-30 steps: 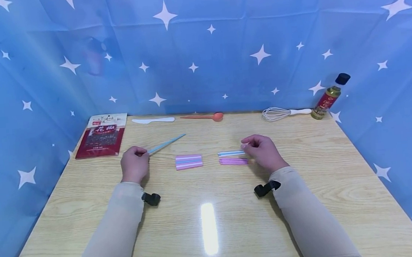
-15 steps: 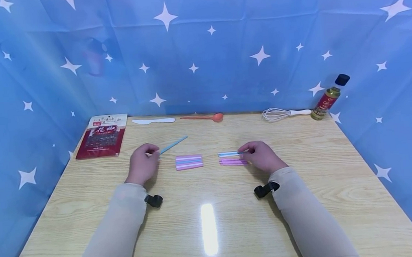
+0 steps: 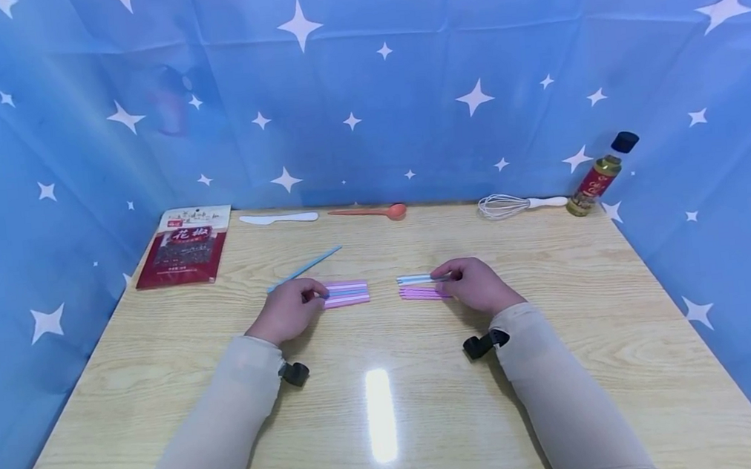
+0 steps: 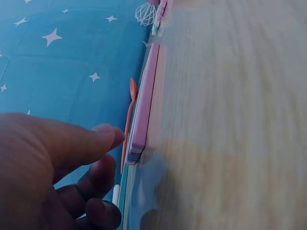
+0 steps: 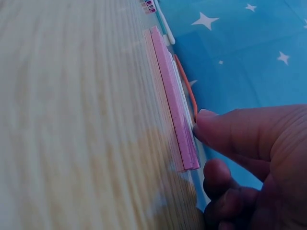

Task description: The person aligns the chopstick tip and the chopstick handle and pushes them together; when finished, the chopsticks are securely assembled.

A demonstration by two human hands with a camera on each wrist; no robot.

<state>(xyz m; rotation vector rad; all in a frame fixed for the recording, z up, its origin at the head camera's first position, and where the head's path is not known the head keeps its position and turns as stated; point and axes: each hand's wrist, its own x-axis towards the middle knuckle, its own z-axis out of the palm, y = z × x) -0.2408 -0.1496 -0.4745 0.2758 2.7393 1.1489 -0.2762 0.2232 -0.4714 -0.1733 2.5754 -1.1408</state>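
In the head view, my left hand [image 3: 288, 308] is at the left end of a row of short pink, white and blue sticks [image 3: 348, 293]. Its thumb and index fingertips [image 4: 115, 136] are beside the stick ends, the other fingers loosely bent. My right hand [image 3: 476, 283] has thumb and index finger around the right end of a blue stick [image 3: 413, 278]. That stick lies in a second group, with white and purple sticks [image 3: 421, 291] beside it. A longer blue stick [image 3: 307, 265] lies slanted on the table behind my left hand.
Along the table's back edge lie a red spice packet [image 3: 182, 251], a white knife [image 3: 278, 218], an orange-red spoon [image 3: 395, 212] and a whisk [image 3: 503, 207]. An oil bottle [image 3: 594, 184] stands at the back right. A blue star-patterned curtain [image 3: 361, 72] surrounds the table.
My left hand has let go of the longer blue stick and moved right to the left row of sticks. My right hand has come down onto the blue stick.
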